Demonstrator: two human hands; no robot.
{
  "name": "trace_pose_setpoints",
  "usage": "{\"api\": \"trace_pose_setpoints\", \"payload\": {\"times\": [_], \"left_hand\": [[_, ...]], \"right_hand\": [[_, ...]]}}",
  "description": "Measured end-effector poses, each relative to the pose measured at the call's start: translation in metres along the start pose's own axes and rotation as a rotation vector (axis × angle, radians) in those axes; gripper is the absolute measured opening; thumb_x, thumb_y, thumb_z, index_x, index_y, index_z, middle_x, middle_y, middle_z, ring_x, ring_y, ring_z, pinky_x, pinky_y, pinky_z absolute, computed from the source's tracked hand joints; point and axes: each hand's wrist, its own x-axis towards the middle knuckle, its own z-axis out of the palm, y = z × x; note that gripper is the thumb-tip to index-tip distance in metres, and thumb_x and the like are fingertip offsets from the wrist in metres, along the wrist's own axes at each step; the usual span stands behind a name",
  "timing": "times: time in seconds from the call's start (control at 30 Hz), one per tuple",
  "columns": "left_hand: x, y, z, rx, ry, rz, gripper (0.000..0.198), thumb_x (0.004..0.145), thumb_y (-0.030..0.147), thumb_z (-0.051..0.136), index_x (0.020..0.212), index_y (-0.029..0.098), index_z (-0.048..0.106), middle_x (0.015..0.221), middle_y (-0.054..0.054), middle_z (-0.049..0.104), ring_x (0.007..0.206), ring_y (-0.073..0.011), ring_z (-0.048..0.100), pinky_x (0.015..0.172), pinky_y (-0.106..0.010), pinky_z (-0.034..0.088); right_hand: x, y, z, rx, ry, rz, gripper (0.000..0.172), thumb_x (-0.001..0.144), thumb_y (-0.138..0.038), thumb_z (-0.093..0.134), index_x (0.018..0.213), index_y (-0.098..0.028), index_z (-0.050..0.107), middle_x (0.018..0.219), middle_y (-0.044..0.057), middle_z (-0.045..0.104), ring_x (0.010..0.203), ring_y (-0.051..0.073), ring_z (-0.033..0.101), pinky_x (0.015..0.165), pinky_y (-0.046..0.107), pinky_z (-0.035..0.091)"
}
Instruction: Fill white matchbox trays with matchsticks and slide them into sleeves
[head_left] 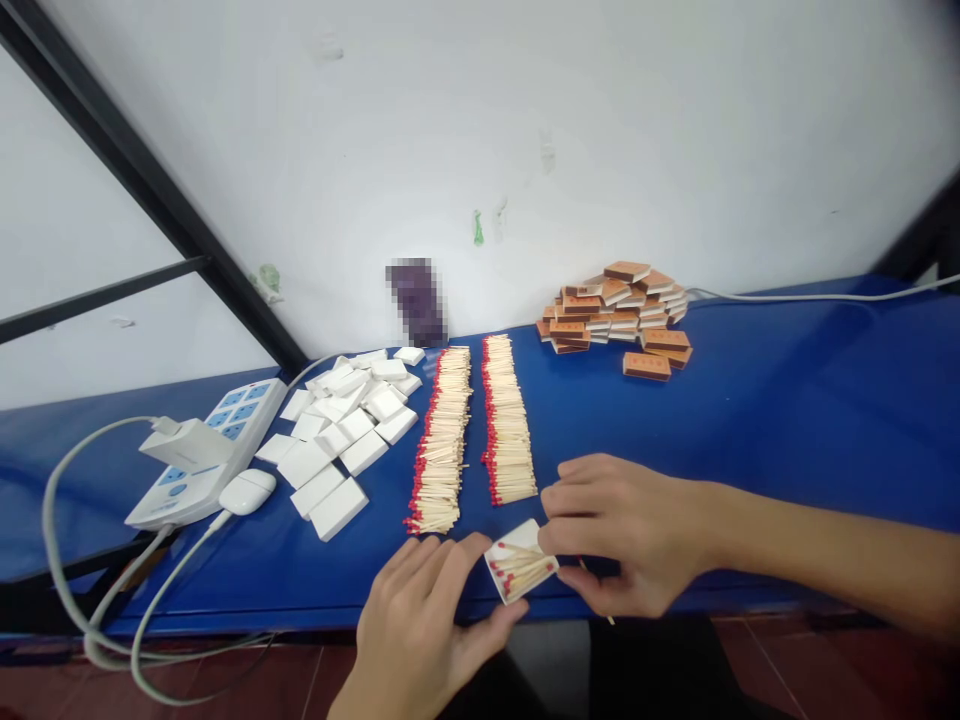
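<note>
Blue tabletop (787, 400) against white wall (525, 120). At its near edge, left hand (427, 625) and right hand (626, 535) are pinching a white matchbox tray (517, 535) of matches (523, 573). Light, flimsy card, probably crushable; gripping the side walls seems safest.

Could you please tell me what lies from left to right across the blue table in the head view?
White plastic power strip → small white rounded case → pile of white cardboard trays → left row of red-tipped wooden matches → right row of matches → pile of orange matchboxes. Nearer: left hand pinches a match-filled white tray.
</note>
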Motion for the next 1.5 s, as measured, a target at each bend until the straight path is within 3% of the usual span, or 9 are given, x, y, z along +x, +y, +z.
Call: {"api": "trace_pose_setpoints", "payload": {"times": [0.3,0.83,1.5], "left_hand": [[-0.0049,-0.0013,0.0028,0.016,0.006,0.008,0.034,0.104,0.050,0.050,0.110,0.018,0.058,0.074,-0.001,0.069,0.061,-0.0202,0.066,0.058,-0.033,0.050],[-0.0036,-0.0042,0.0041,0.050,0.025,0.025,0.033,0.106,0.049,0.049,0.111,0.019,0.060,0.074,-0.001,0.070,0.069,-0.0214,0.071,0.063,-0.033,0.051],[-0.0041,-0.0027,0.0033,0.050,0.026,0.020,0.032,0.106,0.048,0.048,0.110,0.019,0.059,0.072,-0.001,0.069,0.067,-0.0216,0.071,0.059,-0.032,0.049]], "right_hand": [[0.0000,-0.0082,0.0036,0.005,0.012,-0.015,0.010,0.084,-0.018,0.055,0.076,-0.019,0.062,0.067,-0.001,0.053,0.055,0.014,0.037,0.059,0.033,0.030],[0.0025,-0.0086,0.0048,-0.108,-0.012,-0.018,0.020,0.089,-0.021,0.053,0.069,-0.019,0.052,0.066,-0.003,0.051,0.054,0.013,0.028,0.061,0.033,0.025],[0.0015,-0.0097,0.0090,-0.093,-0.082,0.039,0.012,0.086,-0.020,0.053,0.074,-0.020,0.055,0.065,-0.003,0.055,0.052,0.013,0.027,0.063,0.033,0.026]]}}
